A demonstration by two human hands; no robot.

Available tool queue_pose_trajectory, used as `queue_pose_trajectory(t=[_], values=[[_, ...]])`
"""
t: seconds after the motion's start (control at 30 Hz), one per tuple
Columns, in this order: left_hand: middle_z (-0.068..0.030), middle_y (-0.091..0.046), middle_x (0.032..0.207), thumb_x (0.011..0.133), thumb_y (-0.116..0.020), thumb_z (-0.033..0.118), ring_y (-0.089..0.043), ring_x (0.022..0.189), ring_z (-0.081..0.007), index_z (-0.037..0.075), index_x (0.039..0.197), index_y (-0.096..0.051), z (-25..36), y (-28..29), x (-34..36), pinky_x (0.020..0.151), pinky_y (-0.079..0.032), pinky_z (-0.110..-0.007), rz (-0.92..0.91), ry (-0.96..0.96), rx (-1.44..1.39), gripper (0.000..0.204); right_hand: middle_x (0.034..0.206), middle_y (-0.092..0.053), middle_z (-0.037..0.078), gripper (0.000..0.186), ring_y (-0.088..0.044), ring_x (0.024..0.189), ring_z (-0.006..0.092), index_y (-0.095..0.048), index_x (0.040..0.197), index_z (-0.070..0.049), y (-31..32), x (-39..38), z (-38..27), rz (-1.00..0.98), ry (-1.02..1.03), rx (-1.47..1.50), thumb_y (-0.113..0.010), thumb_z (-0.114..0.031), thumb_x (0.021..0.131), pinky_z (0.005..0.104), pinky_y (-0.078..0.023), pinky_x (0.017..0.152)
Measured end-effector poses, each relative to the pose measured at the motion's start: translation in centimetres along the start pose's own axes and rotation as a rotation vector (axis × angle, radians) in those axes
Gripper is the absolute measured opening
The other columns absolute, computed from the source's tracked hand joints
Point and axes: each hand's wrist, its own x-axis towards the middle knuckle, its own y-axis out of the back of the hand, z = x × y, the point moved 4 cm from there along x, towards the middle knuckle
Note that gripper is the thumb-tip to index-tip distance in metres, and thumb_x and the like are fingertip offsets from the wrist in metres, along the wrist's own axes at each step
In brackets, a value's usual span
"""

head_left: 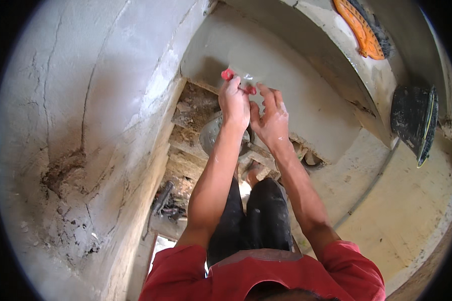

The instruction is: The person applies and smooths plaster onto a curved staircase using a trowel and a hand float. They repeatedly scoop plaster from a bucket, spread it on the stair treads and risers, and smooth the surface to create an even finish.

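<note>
My left hand (234, 104) is closed around a small tool with red ends (227, 74), held low over smooth wet grey plaster (286, 75). One red end sticks out beyond my fingers, and another red part shows on the right side of my grip. A small shiny spot lies just past it, and the tool's exact kind is not clear. My right hand (272, 120) is close beside, fingers bent and apart, by the right red part. Pale plaster smears mark both hands. Below my wrists is a round grey pan (209, 136), partly hidden by my left forearm.
A cracked grey wall (65, 85) rises on the left. An orange-backed brush (359, 30) lies on the ledge at the upper right. A black bucket (406, 114) rests on its side at the right. Rough wooden boards (186, 165) and dark debris (168, 205) are near my legs.
</note>
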Motion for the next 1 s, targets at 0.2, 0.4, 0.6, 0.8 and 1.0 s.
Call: queue_pose_trajectory(t=[0.2, 0.4, 0.6, 0.8, 1.0], values=[[-0.0037, -0.064, 0.107, 0.109, -0.055, 0.019, -0.059, 0.100, -0.0154, 0.004, 0.111, -0.068, 1.5, -1.5, -2.0, 0.091, -0.048, -0.033, -0.110, -0.177, 0.370, 0.019, 0.110, -0.067, 0.015, 0.036, -0.068, 0.102, 0.0360, -0.069, 0.120, -0.004, 1.2, 2.4, -3.4, 0.015, 0.456, -0.300, -0.077, -0.010, 0.085, 0.0468, -0.061, 0.081], [-0.0128, -0.066, 0.142, 0.112, -0.054, 0.026, -0.057, 0.131, -0.0217, -0.005, 0.141, -0.064, 2.2, -5.8, -4.6, 0.116, -0.040, -0.034, -0.329, -0.294, 0.435, 0.043, 0.093, -0.067, 0.016, 0.018, -0.069, 0.094, 0.0379, -0.066, 0.099, -0.005, 3.3, 6.0, -4.4, 0.070, 0.529, -0.419, -0.075, -0.013, 0.085, 0.0492, -0.060, 0.076], [-0.0302, -0.058, 0.154, 0.113, -0.054, 0.036, -0.056, 0.145, -0.0397, -0.007, 0.155, -0.052, 4.0, -3.0, -2.5, 0.122, -0.041, -0.044, -0.313, -0.684, 0.879, 0.060, 0.094, -0.073, 0.021, 0.013, -0.071, 0.081, 0.0418, -0.068, 0.100, -0.003, 8.5, 11.7, -3.8, 0.100, 0.452, -0.258, -0.071, -0.013, 0.091, 0.0517, -0.057, 0.078], [-0.0285, -0.065, 0.145, 0.106, -0.063, 0.023, -0.062, 0.136, -0.0454, -0.006, 0.149, -0.057, 1.8, 3.1, 4.2, 0.117, -0.047, -0.051, -0.141, -0.875, 1.247, 0.053, 0.086, -0.069, 0.018, 0.012, -0.068, 0.076, 0.0385, -0.066, 0.097, -0.002, 6.1, 12.3, 1.9, 0.159, 0.476, -0.152, -0.073, -0.011, 0.093, 0.0480, -0.054, 0.072], [-0.0295, -0.063, 0.148, 0.102, -0.066, 0.013, -0.060, 0.138, -0.0457, -0.007, 0.150, -0.056, 0.1, 1.7, 9.4, 0.118, -0.047, -0.050, -0.201, -1.207, 1.309, 0.053, 0.089, -0.070, 0.020, 0.016, -0.071, 0.086, 0.0422, -0.072, 0.104, -0.002, 6.8, 14.4, 4.2, 0.286, 0.762, -0.260, -0.073, -0.014, 0.095, 0.0503, -0.056, 0.076]])
